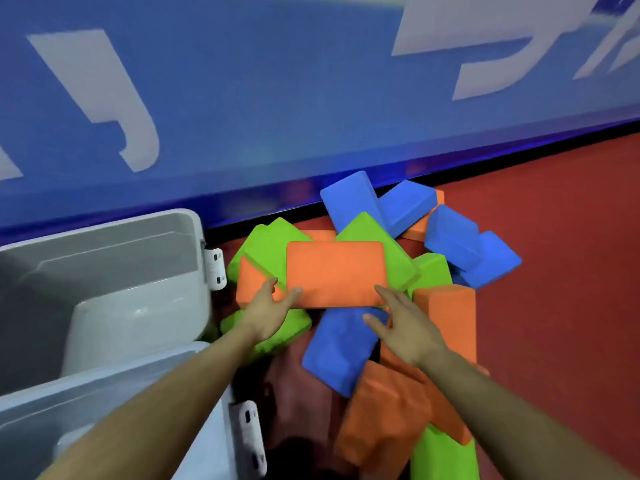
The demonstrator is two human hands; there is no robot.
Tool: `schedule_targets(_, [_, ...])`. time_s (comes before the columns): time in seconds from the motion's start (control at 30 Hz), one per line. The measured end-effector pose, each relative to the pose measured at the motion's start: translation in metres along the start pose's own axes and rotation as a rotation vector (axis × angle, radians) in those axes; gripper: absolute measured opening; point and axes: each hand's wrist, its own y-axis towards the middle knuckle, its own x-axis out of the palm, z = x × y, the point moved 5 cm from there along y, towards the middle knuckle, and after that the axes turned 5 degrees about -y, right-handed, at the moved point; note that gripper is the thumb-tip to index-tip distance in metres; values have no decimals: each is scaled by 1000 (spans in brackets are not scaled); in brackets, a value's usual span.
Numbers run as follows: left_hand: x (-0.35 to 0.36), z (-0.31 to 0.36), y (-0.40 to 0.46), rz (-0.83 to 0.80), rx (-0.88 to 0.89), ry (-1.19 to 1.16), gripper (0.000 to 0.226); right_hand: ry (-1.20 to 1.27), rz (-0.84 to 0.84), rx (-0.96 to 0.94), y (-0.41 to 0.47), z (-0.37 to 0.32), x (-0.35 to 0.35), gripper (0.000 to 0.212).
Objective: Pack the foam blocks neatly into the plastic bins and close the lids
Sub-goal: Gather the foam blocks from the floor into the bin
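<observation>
A pile of orange, green and blue foam blocks lies on the red floor. On top sits a flat orange block [335, 273]. My left hand [268, 308] touches its near-left corner, thumb on the top face, fingers spread. My right hand [401, 323] reaches its near-right corner with fingers apart, over a blue block [337, 351]. Neither hand has closed around the block. Two grey plastic bins stand at the left, the far bin [104, 271] and the near bin [86, 410], both with no lid on and no blocks visible inside.
A blue wall [277, 98] with large white letters runs behind the pile. More blue blocks [453, 237] lie at the far right, green blocks [270, 247] at the left, orange and green ones [443, 455] near my right forearm. White latches [215, 268] hang on the bins' right ends.
</observation>
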Motion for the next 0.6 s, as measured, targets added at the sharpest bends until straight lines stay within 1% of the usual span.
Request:
schedule_targets(0.03, [4,-5,9,16,-28,-68,111,67,3,35,7,3,8,75])
schedule_targets(0.07, [6,-10,17,22,-76,-109,103,124,3,93,14,5,12,76])
schedule_targets(0.13, [14,-19,33,29,-100,-168,91,188,-11,177,26,7,22,78])
schedule_targets(0.2, [21,-21,42,56,-122,-218,88,217,-14,206,35,6,31,80])
schedule_targets(0.27, [24,-25,49,83,-133,-271,91,238,-24,209,40,8,37,82])
schedule_targets(0.37, [26,-28,55,102,-134,-316,101,257,-22,212,42,10,42,83])
schedule_targets(0.43, [27,-30,56,118,-145,-360,107,325,3,215,41,9,41,83])
schedule_targets(0.53, [20,-31,52,128,-148,-446,110,402,47,246,38,6,39,82])
schedule_targets(0.6, [9,-32,44,119,-161,-510,113,420,64,204,28,-1,37,83])
